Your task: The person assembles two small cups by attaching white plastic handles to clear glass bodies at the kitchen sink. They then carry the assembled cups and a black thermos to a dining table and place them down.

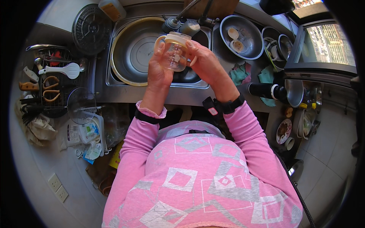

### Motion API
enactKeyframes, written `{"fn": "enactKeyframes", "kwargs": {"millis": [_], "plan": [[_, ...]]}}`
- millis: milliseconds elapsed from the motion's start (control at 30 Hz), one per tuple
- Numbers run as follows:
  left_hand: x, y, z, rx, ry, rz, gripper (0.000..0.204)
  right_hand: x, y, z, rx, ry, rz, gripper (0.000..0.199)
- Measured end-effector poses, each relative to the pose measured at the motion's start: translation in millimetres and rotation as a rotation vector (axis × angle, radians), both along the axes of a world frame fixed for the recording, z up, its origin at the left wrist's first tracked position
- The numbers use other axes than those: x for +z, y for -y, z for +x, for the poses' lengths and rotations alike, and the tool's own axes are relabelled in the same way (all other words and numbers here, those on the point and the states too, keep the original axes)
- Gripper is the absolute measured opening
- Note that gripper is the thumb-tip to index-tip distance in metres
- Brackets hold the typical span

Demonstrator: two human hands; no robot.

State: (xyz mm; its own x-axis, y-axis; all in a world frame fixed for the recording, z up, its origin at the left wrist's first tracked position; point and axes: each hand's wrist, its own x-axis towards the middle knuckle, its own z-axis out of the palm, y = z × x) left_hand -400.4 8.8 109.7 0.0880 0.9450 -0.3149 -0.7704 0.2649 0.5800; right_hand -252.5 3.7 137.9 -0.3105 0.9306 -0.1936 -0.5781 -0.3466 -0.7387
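I hold a small clear baby bottle (175, 53) with cream side handles and a cream collar over the steel sink (99, 78). My left hand (157, 68) wraps its left side, fingers up along the glass. My right hand (205, 62) grips its right side, thumb near the collar. The bottle looks empty and is tilted a little. A large round metal basin (133, 49) lies in the sink under my hands, and the faucet head (173, 22) hangs just behind the bottle.
A dish rack (57, 87) on the left holds a white rice paddle, scissors and utensils. On the right counter stand a steel bowl (247, 47) with two small cups, nested bowls, teal cloths and a black flask (266, 91). A round grille lies at back left.
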Motion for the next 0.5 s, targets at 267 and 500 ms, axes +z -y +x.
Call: {"fn": "enactKeyframes", "kwargs": {"millis": [267, 500], "plan": [[-7.7, -4.4, -10.5, -0.154, 0.145, -0.094, 0.043, -10.6, 1.5, 14.8, 0.115, 0.111, 0.004, 0.051], [-3.9, 0.4, -9.9, -0.173, 0.109, -0.066, 0.041, -12.7, 5.7, 28.4, 0.151, 0.094, 0.027, 0.060]]}}
